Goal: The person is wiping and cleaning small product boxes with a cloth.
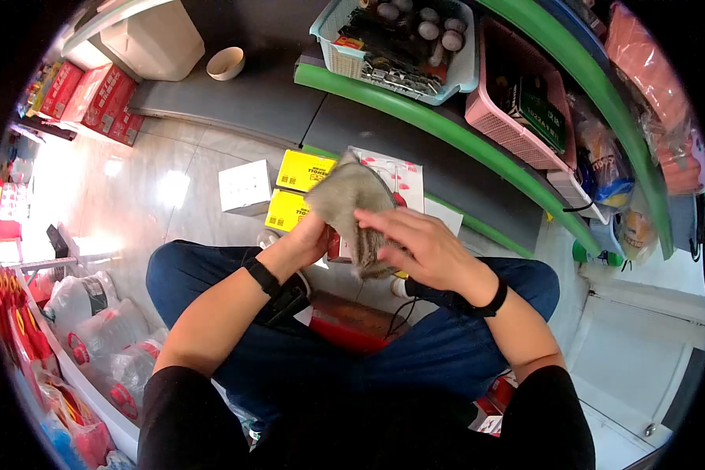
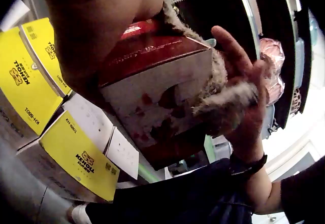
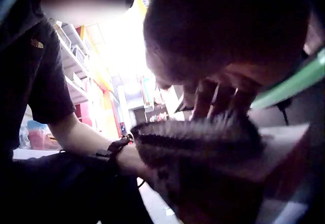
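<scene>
A red and white box (image 2: pixel 157 99) is gripped by my left hand (image 2: pixel 104 23), seen close up in the left wrist view. Over the box lies a fuzzy grey-brown cloth (image 1: pixel 341 192), draped above my left hand (image 1: pixel 309 237) in the head view. My right hand (image 1: pixel 435 249) touches the cloth from the right, fingers mostly straight and spread. The right wrist view is dark; there my right hand (image 3: pixel 223 41) is above the cloth (image 3: pixel 198 137), fingertips against it. The cloth hides part of the box.
Yellow boxes (image 1: pixel 288 210) and a white box (image 1: pixel 244 186) stand on the floor ahead. Beyond them runs a green-edged shelf (image 1: pixel 415 115) with a blue basket (image 1: pixel 333 61) and a pink basket (image 1: pixel 500 125). A bin of plastic bottles (image 1: pixel 64 356) is at left.
</scene>
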The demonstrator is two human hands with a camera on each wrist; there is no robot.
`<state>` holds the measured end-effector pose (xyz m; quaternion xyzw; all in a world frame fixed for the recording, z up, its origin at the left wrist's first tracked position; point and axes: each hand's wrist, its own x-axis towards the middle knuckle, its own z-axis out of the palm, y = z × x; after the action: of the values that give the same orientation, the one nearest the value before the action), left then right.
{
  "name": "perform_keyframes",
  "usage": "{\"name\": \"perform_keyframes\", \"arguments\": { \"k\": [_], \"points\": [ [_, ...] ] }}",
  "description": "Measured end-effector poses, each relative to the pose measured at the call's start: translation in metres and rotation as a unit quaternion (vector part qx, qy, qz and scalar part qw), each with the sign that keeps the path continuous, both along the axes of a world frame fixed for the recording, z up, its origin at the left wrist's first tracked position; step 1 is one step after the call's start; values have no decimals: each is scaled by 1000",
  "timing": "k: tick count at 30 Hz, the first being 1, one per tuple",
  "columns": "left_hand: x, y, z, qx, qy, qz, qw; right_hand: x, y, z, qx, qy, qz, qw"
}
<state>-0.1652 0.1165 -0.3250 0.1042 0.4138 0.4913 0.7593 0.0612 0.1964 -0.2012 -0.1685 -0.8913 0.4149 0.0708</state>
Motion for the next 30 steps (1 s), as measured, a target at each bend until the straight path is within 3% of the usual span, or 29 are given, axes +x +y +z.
{"name": "perform_keyframes", "arguments": {
  "k": [3, 7, 16, 24, 27, 30],
  "points": [
    [5, 2, -2, -25, -32, 28, 999, -12, 1, -31, 158, 84, -27, 984],
    [10, -2, 8, -18, -3, -20, 1000, -19, -24, -33, 229, -31, 5, 973],
    [14, -6, 19, 10, 40, -40, 998, -24, -15, -46, 219, -3, -114, 969],
    [15, -4, 25, 178, 111, -72, 975, -18, 2, -50, 219, 54, -182, 957],
    [24, -2, 40, 199, 184, -113, 956, -16, 9, -53, 145, 39, -265, 952],
    [32, -2, 42, 177, 206, -102, 957, -16, 21, -63, 109, 42, -267, 957]
  ]
}}
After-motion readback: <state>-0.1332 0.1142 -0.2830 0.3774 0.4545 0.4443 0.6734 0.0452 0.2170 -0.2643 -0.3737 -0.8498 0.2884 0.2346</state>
